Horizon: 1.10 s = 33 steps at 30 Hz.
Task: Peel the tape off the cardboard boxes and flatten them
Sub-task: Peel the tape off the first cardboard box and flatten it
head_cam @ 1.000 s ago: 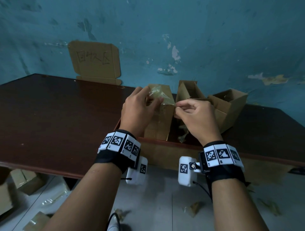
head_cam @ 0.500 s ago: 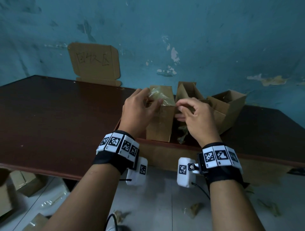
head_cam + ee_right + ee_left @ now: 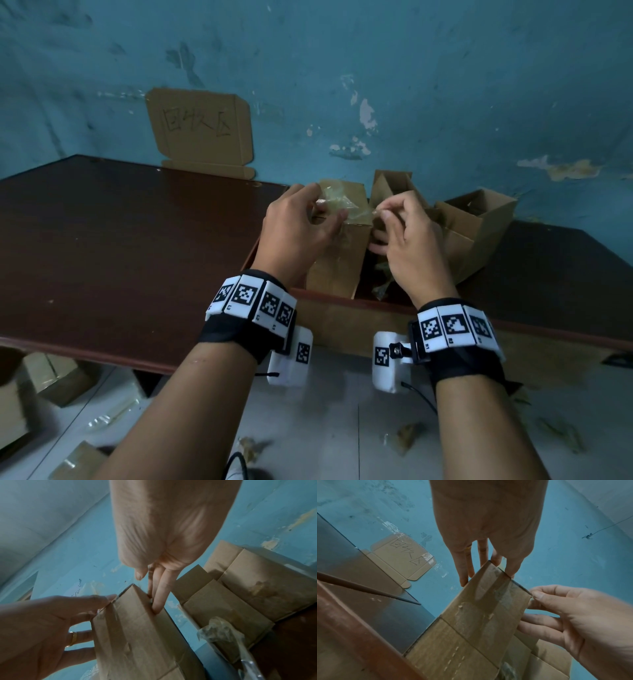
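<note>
A tall brown cardboard box (image 3: 337, 263) stands upright in a recess of the dark table (image 3: 137, 246). Clear tape (image 3: 339, 205) is bunched over its top. My left hand (image 3: 323, 205) grips the box's top, thumb on the near face and fingers behind. In the left wrist view, the left hand (image 3: 488, 566) reaches over the box (image 3: 479, 615). My right hand (image 3: 380, 213) pinches the tape end at the top right corner, and the right hand (image 3: 535, 596) shows this there too. In the right wrist view, the right hand (image 3: 150, 592) touches the box (image 3: 137, 628).
Two open cardboard boxes (image 3: 479, 226) lean against the blue wall at the right. A crumpled tape scrap (image 3: 221, 631) lies beside them. A cardboard sign (image 3: 202, 130) is stuck to the wall. More boxes (image 3: 51, 377) and tape bits (image 3: 407, 440) lie on the floor below.
The right hand's fingers have shifted slightly upward at the box's top right corner. The left hand has kept its hold on the box.
</note>
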### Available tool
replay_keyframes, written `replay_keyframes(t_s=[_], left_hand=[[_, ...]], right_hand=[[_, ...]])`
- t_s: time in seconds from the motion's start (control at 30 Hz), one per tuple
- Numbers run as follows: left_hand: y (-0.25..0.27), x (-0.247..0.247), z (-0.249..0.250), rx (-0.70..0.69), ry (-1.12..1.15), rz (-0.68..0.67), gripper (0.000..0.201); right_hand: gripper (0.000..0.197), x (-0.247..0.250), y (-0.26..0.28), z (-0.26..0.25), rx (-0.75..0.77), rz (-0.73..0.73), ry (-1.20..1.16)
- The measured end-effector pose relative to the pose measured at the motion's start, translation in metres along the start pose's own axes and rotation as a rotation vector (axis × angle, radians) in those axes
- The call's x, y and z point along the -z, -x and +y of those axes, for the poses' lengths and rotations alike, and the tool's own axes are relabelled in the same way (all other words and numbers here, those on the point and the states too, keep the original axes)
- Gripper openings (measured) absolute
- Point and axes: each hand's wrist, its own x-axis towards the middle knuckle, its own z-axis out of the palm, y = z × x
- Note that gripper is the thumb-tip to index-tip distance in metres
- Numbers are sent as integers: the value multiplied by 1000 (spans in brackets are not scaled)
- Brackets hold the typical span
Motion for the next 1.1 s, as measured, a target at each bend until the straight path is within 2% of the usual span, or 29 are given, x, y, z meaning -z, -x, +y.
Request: replay_keyframes(t_s=[0.3,0.4,0.57,0.67,0.83,0.9,1.03,1.1], left_hand=[[1,-2,0,18,-8,9,32],[0,-3,0,17,-18,8,32],[0,-4,2,-5,-30,33,30],[0,-5,0,-4,-32,38,30],[2,-6,4,-51,-45,46,31],[4,-5,6,-77,-63,68,38],[4,-5,6,-35,34,19,23],[4,-4,5,-26,95,-31,16]], right_hand=[[7,-3,-4,-6,-53,57,-21],[16,-5,-6,-10,-57,92,38],[31,-7,-3,-20,48,106,238],[32,-9,-2,-24,105,104,329],[26,-20,-6,-26,159,99,248],[27,-21,-7,-27,141,109,205],[23,-16,-4,-33,79,65,108],[31,-15,-4,-35,44,37,90]])
